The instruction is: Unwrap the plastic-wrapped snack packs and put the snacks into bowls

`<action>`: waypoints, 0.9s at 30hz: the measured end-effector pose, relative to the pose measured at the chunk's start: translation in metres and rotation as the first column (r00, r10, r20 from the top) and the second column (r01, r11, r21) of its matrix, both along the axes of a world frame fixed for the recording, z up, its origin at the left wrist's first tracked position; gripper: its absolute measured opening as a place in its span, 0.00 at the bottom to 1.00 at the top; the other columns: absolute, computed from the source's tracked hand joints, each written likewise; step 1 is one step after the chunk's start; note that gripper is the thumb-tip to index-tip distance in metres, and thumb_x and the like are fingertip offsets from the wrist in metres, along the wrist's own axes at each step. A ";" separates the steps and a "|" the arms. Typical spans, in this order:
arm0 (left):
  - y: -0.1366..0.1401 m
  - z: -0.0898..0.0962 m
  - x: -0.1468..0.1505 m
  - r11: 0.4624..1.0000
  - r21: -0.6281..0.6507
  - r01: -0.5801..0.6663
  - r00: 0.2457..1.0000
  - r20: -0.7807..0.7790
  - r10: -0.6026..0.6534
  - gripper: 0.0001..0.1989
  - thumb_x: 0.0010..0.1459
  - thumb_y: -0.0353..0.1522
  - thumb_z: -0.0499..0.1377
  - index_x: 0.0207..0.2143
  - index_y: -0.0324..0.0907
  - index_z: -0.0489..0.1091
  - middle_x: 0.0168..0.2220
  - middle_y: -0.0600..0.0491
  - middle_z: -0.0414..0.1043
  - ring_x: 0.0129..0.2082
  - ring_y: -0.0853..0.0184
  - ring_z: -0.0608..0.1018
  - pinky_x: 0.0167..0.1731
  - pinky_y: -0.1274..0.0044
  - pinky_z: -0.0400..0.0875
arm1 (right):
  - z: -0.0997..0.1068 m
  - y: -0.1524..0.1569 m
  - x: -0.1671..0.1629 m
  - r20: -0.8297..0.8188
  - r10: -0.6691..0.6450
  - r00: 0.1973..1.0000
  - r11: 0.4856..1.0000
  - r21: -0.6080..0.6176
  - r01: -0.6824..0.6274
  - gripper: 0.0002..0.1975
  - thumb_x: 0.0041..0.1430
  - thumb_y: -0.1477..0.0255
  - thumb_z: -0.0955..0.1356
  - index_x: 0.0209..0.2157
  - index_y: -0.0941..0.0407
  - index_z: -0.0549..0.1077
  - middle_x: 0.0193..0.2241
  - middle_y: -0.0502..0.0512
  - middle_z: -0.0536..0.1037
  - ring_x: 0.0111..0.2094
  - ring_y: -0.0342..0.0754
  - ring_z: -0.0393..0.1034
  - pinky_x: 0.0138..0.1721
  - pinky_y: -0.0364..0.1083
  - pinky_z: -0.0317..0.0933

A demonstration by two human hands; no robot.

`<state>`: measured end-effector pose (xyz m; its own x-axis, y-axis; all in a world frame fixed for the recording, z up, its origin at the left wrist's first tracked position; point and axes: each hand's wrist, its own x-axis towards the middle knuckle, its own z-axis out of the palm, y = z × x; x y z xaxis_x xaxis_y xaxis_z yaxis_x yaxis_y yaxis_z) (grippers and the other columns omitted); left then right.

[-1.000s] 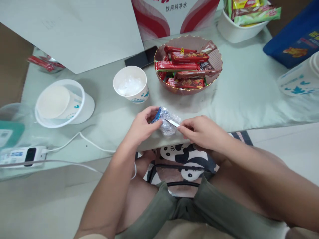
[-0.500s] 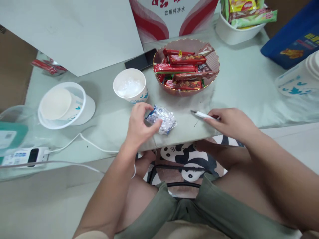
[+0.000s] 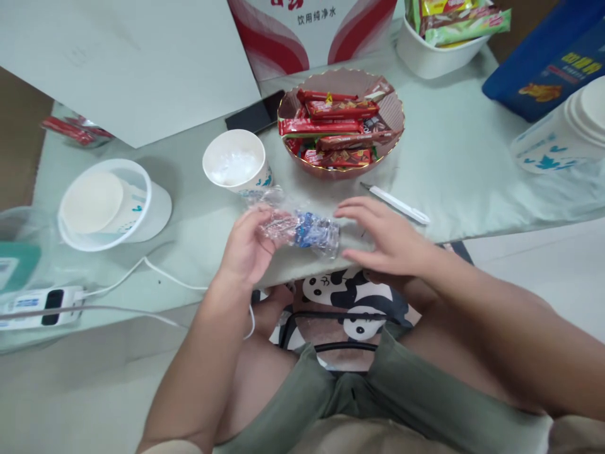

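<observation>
Left grip (image 3: 246,246) holds the crinkled packet (image 3: 312,230); right grip (image 3: 388,238) spreads wide, white cutter (image 3: 397,203) and paper cup (image 3: 227,144) lying near.

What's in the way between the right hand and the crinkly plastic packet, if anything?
Nothing visible. The right hand is open beside the plastic packet, which the left hand holds. The white cutter lies beyond the right hand, not between them.
</observation>
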<state>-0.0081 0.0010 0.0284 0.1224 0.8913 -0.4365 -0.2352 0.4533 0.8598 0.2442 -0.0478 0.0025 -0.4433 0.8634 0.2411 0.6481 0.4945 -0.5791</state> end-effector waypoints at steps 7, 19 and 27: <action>0.007 0.001 -0.009 0.999 -0.024 -0.038 0.999 -0.030 0.037 0.04 0.42 0.31 0.59 0.26 0.41 0.70 0.25 0.55 0.74 0.25 0.69 0.77 0.26 0.78 0.74 | -0.003 0.006 -0.021 -0.008 0.139 0.990 0.989 -0.051 -0.139 0.10 0.67 0.71 0.63 0.44 0.54 0.77 0.52 0.63 0.77 0.48 0.54 0.74 0.50 0.53 0.68; 0.019 -0.013 -0.057 0.963 0.039 0.268 0.484 -0.869 -0.099 0.07 0.48 0.34 0.58 0.21 0.43 0.72 0.20 0.54 0.71 0.23 0.65 0.71 0.27 0.74 0.63 | 0.004 0.007 0.034 0.088 -0.076 0.993 0.997 0.018 0.075 0.10 0.56 0.78 0.63 0.33 0.53 0.75 0.41 0.58 0.79 0.43 0.55 0.74 0.48 0.55 0.67; 0.014 -0.018 -0.040 0.657 0.348 0.669 0.468 -0.884 -0.009 0.20 0.58 0.42 0.61 0.49 0.41 0.77 0.54 0.44 0.78 0.54 0.55 0.79 0.56 0.65 0.72 | 0.006 0.017 -0.007 0.155 -0.246 0.957 0.963 0.149 0.224 0.20 0.59 0.68 0.65 0.53 0.57 0.73 0.49 0.65 0.78 0.50 0.62 0.71 0.50 0.58 0.62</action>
<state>-0.0478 0.0155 0.0104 0.4015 0.9136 0.0646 0.6895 -0.3480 0.6352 0.2371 -0.0308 0.0090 -0.2758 0.9148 0.2951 0.8384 0.3791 -0.3916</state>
